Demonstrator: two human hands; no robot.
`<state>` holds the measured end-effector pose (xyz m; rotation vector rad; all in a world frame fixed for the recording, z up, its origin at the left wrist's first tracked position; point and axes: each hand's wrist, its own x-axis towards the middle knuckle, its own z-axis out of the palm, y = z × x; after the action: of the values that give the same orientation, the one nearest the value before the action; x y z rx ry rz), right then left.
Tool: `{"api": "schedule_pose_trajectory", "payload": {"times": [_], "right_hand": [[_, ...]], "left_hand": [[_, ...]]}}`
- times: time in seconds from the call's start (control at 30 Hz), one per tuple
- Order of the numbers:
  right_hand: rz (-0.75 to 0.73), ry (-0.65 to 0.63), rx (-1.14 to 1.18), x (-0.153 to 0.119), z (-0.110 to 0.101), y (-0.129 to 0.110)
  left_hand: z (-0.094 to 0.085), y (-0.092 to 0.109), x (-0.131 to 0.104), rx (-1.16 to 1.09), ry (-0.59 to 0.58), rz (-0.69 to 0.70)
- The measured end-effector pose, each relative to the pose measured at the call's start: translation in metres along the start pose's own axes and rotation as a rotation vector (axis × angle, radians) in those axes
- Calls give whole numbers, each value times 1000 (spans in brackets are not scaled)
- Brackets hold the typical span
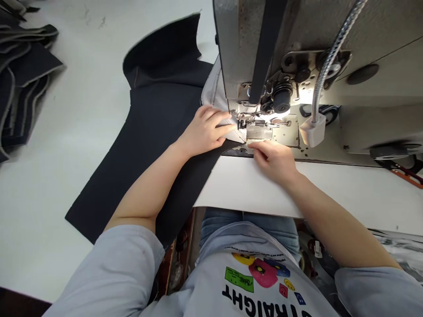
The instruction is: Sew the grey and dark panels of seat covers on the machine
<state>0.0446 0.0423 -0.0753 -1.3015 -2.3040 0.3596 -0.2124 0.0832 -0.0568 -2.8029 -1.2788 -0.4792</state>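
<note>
A large dark fabric piece [155,119] lies under the sewing machine's head, with a light grey fabric piece [211,88] on it that has a stitched seam. My left hand [208,130] rests on both fabrics left of the presser foot [243,123], its fingers stretched out towards the foot. Just in front of the needle plate [259,132], my right hand [272,158] has its thumb and bent fingers together at the pointed tip of the fabric. Whatever lies between those fingertips is hidden. A lamp lights the stitching area, and the needle itself cannot be made out.
The sewing machine [317,39] stands over the right side of the white table [92,39]. A flexible metal lamp neck with a white block [313,130] hangs right of the needle area. Dark cut fabric pieces [26,83] are piled at the far left.
</note>
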Motion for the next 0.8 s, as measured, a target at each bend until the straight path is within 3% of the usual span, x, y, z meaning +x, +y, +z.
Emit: {"api": "schedule_pose_trajectory", "payload": {"times": [0.1, 0.23, 0.47, 0.67, 0.8], "right_hand": [[-85, -21, -70, 1, 2, -6], [-58, 0, -211, 5, 5, -12], [-55, -22, -298, 8, 5, -12], [-34, -42, -295, 8, 4, -13], [-7, -65, -306, 10, 4, -15]], "left_hand": [[10, 6, 2, -6, 40, 10], [21, 10, 2, 22, 54, 54], [13, 11, 3, 2, 94, 15], [14, 14, 5, 166, 56, 195], [16, 13, 4, 211, 85, 212]]}}
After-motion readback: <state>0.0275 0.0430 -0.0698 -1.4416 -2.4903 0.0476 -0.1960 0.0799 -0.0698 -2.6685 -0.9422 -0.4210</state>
